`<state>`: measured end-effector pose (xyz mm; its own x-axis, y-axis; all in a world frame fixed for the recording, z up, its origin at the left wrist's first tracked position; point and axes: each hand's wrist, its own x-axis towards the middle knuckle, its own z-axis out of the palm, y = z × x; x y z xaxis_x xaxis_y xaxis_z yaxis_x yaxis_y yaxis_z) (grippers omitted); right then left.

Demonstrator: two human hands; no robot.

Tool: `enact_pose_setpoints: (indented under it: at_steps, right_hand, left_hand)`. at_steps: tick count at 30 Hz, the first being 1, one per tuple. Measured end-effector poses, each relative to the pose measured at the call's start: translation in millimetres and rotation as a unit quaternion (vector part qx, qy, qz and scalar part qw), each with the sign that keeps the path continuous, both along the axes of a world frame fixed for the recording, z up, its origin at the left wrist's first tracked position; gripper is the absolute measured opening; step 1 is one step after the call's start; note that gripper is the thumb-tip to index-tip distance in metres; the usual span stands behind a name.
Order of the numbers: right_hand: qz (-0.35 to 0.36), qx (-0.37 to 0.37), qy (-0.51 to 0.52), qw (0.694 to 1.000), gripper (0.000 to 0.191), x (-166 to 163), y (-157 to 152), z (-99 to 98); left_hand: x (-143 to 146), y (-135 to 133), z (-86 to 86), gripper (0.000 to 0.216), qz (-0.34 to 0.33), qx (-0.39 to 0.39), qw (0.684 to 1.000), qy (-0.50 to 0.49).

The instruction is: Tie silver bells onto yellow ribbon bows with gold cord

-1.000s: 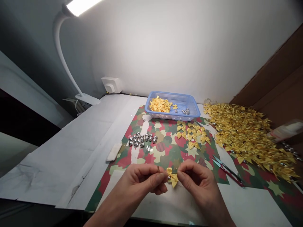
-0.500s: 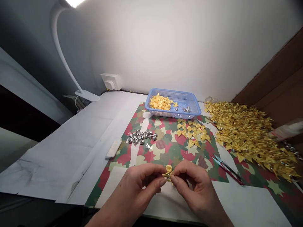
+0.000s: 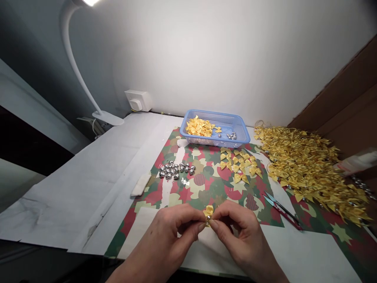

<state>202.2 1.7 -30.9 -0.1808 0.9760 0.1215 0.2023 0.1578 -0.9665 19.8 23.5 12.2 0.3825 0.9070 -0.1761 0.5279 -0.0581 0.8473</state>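
A small yellow ribbon bow [image 3: 209, 210] with a silver bell [image 3: 209, 217] at its middle is pinched between both hands, over the near part of the table. My left hand [image 3: 176, 230] grips it from the left, thumb against forefinger. From the right, my right hand [image 3: 240, 230] does the same, and the fingertips almost meet. The fingers hide the lower part of the bow. Beyond the hands, loose silver bells [image 3: 169, 170] lie in a cluster to the left. Several yellow bows [image 3: 241, 161] are laid out on the patterned sheet [image 3: 203, 192] to the right.
A blue basket [image 3: 216, 144] at the back holds bows and some bells. Thread snips [image 3: 284, 212] lie right of my hands, near a large heap of yellow bows [image 3: 309, 169]. A white folded pad [image 3: 140, 185] and a desk lamp [image 3: 72, 55] are on the left.
My fingertips have drawn closer together around the bow, and the silver bell now shows at its middle. The view has shifted very slightly; the things on the table stay put.
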Motion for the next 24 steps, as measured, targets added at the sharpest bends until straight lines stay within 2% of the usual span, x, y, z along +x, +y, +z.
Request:
enact_pose_setpoints:
  at_steps: [3, 9, 14, 18, 24]
  right_hand:
    - [0.005, -0.008, 0.024, 1.000, 0.007, 2, -1, -2.3]
    - [0.027, 0.022, -0.015, 0.999, 0.014, 2, -1, 0.5]
    - [0.037, 0.047, -0.050, 0.997, 0.017, 2, -7, -1.7]
    - [-0.010, 0.054, -0.064, 0.996, 0.018, 0, -19, -8.1]
    - [-0.093, 0.015, -0.059, 0.994, 0.024, -11, -34, -15.9]
  left_hand:
    - [-1, 0, 1.0, 0.023, -0.007, 0.009, 1.000, 0.012]
    - [-4, 1, 1.5, 0.027, -0.040, 0.047, 0.997, 0.044]
    - [-4, -2, 1.3, 0.028, -0.067, 0.009, 0.997, 0.037]
    - [-3, -5, -2.1, 0.022, -0.056, -0.045, 0.997, -0.028]
    - [2, -5, -6.9, 0.023, -0.062, -0.075, 0.995, -0.021]
